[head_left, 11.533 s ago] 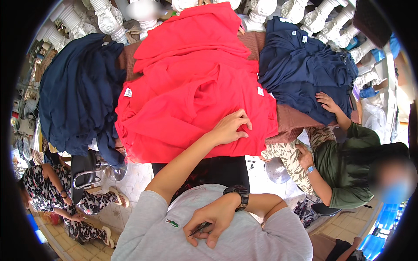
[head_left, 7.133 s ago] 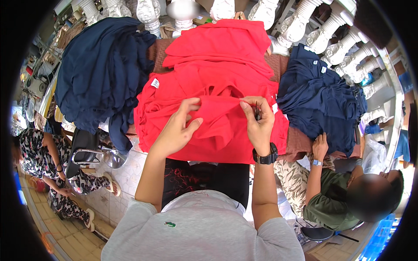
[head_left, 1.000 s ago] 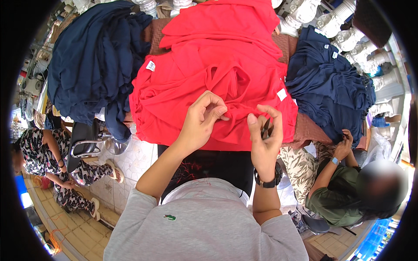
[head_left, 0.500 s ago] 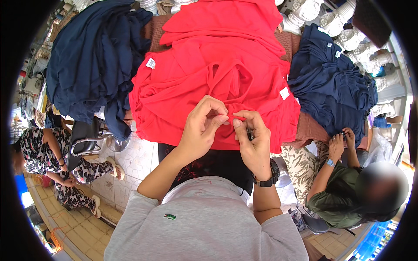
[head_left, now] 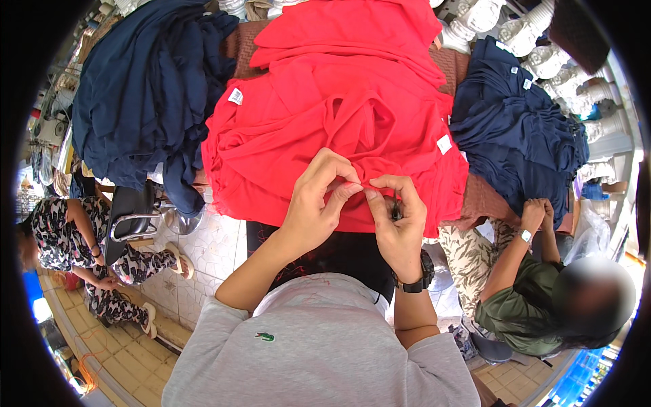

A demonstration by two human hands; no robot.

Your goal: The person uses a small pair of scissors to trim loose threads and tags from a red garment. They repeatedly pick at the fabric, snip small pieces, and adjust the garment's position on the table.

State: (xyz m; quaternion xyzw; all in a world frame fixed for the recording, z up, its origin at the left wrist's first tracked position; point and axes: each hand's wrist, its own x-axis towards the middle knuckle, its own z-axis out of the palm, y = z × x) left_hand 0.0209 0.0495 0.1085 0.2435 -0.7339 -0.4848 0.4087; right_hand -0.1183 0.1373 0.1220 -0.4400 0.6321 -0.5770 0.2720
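A pile of red shirts (head_left: 339,122) lies on a table in front of me, white tags showing at two edges. My left hand (head_left: 319,203) pinches the near hem of the top red shirt between thumb and fingers. My right hand (head_left: 397,220), a black watch on its wrist, pinches the same hem right beside it and also holds a small dark tool against the palm. The fingertips of both hands nearly touch.
Dark navy garments (head_left: 149,95) are heaped at the left, and another navy stack (head_left: 522,136) lies at the right. A seated person in a green top (head_left: 536,298) handles the right stack's edge. Another person in patterned clothes (head_left: 88,244) sits at the lower left by a chair (head_left: 135,217).
Both hands have drawn closer together on the red shirt's near hem. The pile sits a little lower in the picture than a second ago.
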